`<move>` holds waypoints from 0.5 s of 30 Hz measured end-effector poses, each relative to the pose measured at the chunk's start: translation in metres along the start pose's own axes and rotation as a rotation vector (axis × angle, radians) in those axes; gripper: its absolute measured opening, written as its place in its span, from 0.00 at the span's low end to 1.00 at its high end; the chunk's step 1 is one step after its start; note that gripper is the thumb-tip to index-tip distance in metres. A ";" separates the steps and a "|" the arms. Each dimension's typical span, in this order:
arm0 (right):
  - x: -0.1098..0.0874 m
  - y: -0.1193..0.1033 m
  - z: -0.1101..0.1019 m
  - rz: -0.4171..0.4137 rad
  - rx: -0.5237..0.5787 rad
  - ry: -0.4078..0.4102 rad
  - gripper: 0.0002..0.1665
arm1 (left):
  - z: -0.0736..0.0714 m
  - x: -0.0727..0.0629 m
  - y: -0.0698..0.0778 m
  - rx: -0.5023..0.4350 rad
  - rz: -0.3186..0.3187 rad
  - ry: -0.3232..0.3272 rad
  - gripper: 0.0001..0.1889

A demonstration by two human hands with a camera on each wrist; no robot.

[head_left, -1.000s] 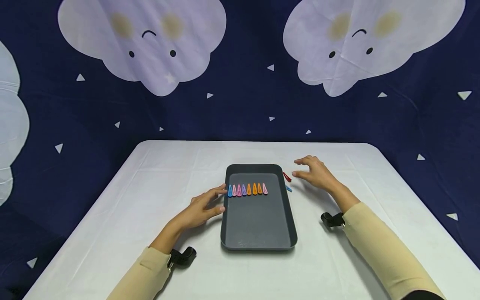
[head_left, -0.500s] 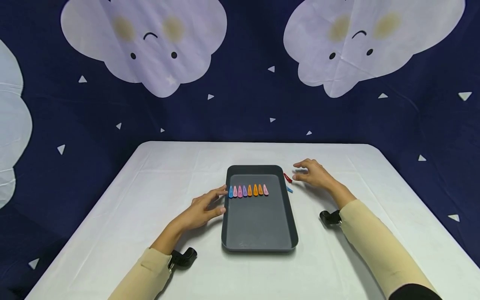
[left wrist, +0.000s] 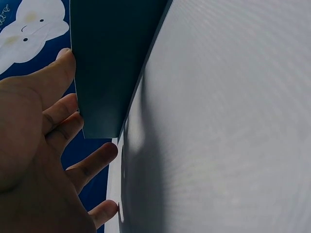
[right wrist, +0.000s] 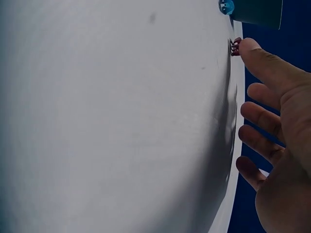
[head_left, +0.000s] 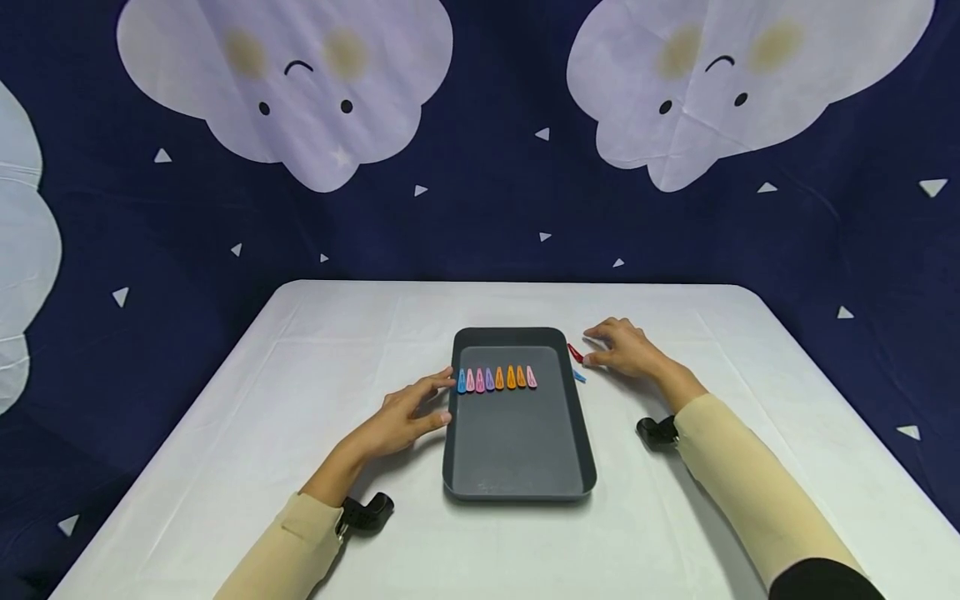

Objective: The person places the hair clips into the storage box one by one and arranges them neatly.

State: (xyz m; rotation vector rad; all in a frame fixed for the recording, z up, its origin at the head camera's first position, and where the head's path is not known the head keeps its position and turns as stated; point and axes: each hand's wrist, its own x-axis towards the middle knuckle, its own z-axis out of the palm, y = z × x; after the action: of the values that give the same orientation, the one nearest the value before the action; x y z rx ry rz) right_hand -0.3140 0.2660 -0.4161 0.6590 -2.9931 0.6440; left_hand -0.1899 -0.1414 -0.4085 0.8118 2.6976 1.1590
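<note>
A dark grey tray (head_left: pixel 517 450) lies lengthwise on the white table. Inside it, several hair clips (head_left: pixel 499 378) stand in a neat row across the upper part: blue, pink, purple and orange. My left hand (head_left: pixel 401 421) rests its fingertips and thumb against the tray's left edge, fingers loosely extended. Just off the right edge lie a red hair clip (head_left: pixel 575 353) and a blue hair clip (head_left: pixel 579 376). My right hand (head_left: pixel 626 350) is beside the red clip, thumb at its near end and index finger spread apart from the thumb. Whether the thumb touches the clip cannot be told.
A white cloth covers the table (head_left: pixel 360 342). Behind it hangs a dark blue curtain (head_left: pixel 480 225) with clouds and small triangles. Black wrist cameras (head_left: pixel 367 512) sit under both wrists, close to the tabletop.
My right hand has come slightly down and left to the red clip, its thumb and index finger drawing closer together. The left hand and the tray stay in place.
</note>
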 end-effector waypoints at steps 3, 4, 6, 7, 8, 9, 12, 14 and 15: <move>0.000 -0.001 0.000 0.002 -0.012 -0.012 0.34 | 0.000 0.000 0.001 -0.005 0.002 -0.004 0.27; 0.001 -0.001 0.001 0.004 -0.015 -0.014 0.34 | 0.000 0.000 0.001 -0.007 0.002 -0.005 0.27; 0.001 -0.002 0.002 0.009 -0.020 -0.018 0.34 | 0.000 0.001 0.001 -0.004 0.001 -0.006 0.27; 0.001 -0.002 0.003 0.010 -0.020 -0.020 0.34 | 0.000 0.001 0.001 -0.002 0.001 -0.006 0.27; 0.002 -0.003 0.004 0.010 -0.023 -0.020 0.34 | 0.000 0.001 0.000 0.000 0.001 -0.006 0.27; 0.003 -0.003 0.004 0.012 -0.027 -0.021 0.34 | 0.000 0.001 0.000 0.004 0.000 -0.005 0.27; 0.005 -0.005 0.005 0.017 -0.031 -0.021 0.34 | 0.001 0.000 -0.001 0.004 0.004 -0.003 0.26; 0.006 -0.006 0.006 0.021 -0.035 -0.021 0.35 | 0.001 0.000 -0.001 0.003 0.007 0.000 0.26; 0.006 -0.007 0.006 0.025 -0.037 -0.021 0.35 | 0.001 0.000 -0.001 0.001 0.006 0.000 0.26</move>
State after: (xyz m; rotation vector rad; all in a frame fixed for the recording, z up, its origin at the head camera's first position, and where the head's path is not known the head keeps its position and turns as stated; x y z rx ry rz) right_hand -0.3162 0.2556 -0.4184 0.6313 -3.0289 0.5858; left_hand -0.1904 -0.1412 -0.4096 0.8205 2.6979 1.1587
